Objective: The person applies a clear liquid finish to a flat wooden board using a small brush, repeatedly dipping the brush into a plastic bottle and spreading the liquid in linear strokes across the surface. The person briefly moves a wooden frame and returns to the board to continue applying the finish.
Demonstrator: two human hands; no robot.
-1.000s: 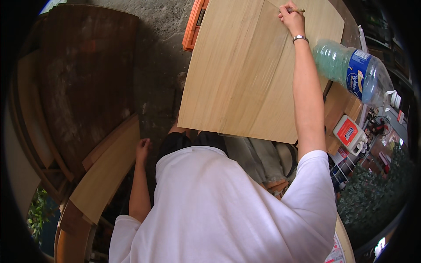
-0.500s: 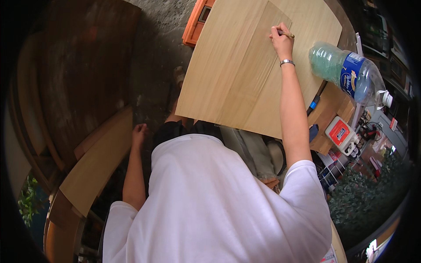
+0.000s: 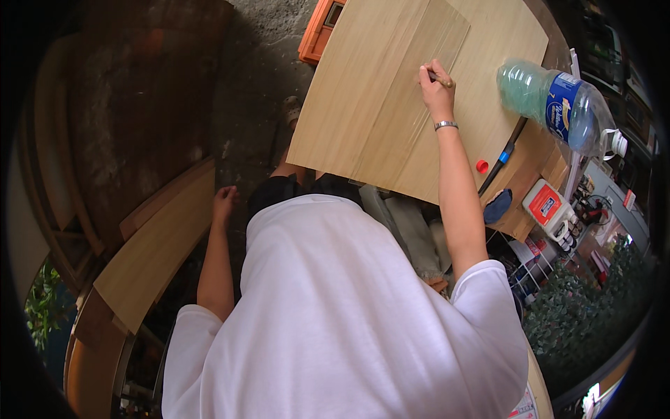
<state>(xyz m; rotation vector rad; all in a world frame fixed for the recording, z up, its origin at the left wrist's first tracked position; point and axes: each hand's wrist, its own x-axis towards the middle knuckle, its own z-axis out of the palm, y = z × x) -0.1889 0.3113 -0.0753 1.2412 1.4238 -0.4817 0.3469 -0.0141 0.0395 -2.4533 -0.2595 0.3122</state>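
Note:
My right hand [image 3: 437, 87] is closed around a slim brass-coloured pen-like tool [image 3: 446, 82], its tip near a long transparent strip [image 3: 453, 45] lying on the pale wooden sheet [image 3: 335, 105]. A large plastic bottle [image 3: 530, 94] with a blue label lies on its side to the right. Near my right forearm are a red cap [image 3: 481, 166] and a dark rod with a blue band [image 3: 499, 164]. My left hand [image 3: 223, 199] hangs low at my left, fingers loosely curled, with nothing visible in it, beside a narrower wooden board [image 3: 157, 258].
An orange case [image 3: 314, 35] stands beyond the sheet's upper left edge. Dark wooden panels [image 3: 132, 105] line the left. A white jug with red label [image 3: 544, 206], a blue object [image 3: 498, 205], a wire rack and artificial foliage [image 3: 572, 314] crowd the right; greenery shows at far left.
My right hand and tool have moved down and leftward along the sheet. The red cap now shows beside my forearm. The view has shifted slightly; my left hand still hangs low.

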